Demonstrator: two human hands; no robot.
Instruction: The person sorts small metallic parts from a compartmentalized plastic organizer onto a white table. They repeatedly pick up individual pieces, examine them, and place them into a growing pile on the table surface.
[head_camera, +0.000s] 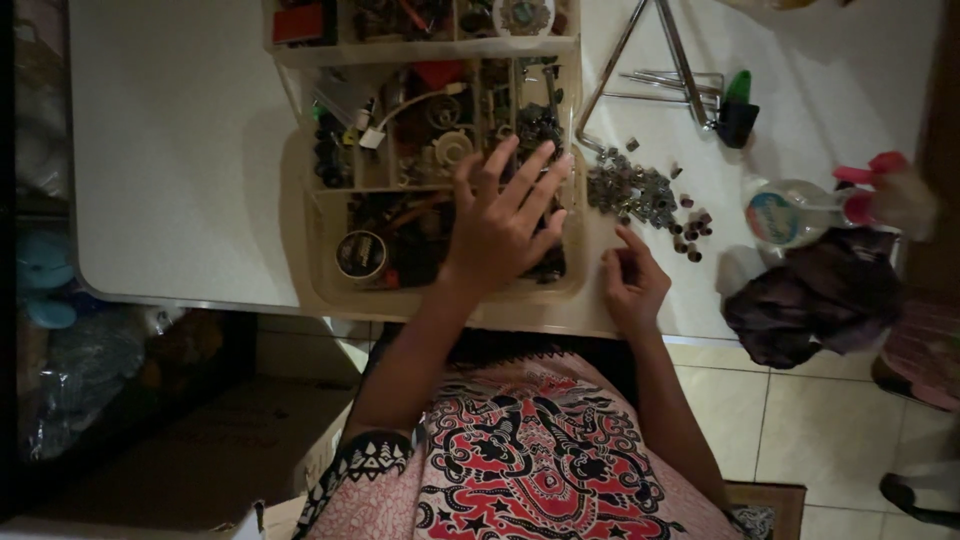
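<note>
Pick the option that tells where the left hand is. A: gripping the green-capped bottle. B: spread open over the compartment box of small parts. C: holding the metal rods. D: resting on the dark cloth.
B: the left hand lies with fingers spread over the clear compartment box, while the right hand rests on the table by the pile of small metal parts.

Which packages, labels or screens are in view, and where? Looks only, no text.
Organizer box: table centre, clear beige plastic, compartments of small parts; left hand spread over it.
Round tin: box's front compartment, dark with pale rim label.
Round labelled lid: top compartment, white with coloured print.
Round container: table right, past right hand, pale with blue label.
Cardboard box: floor, lower left, brown.
No screens.
</note>
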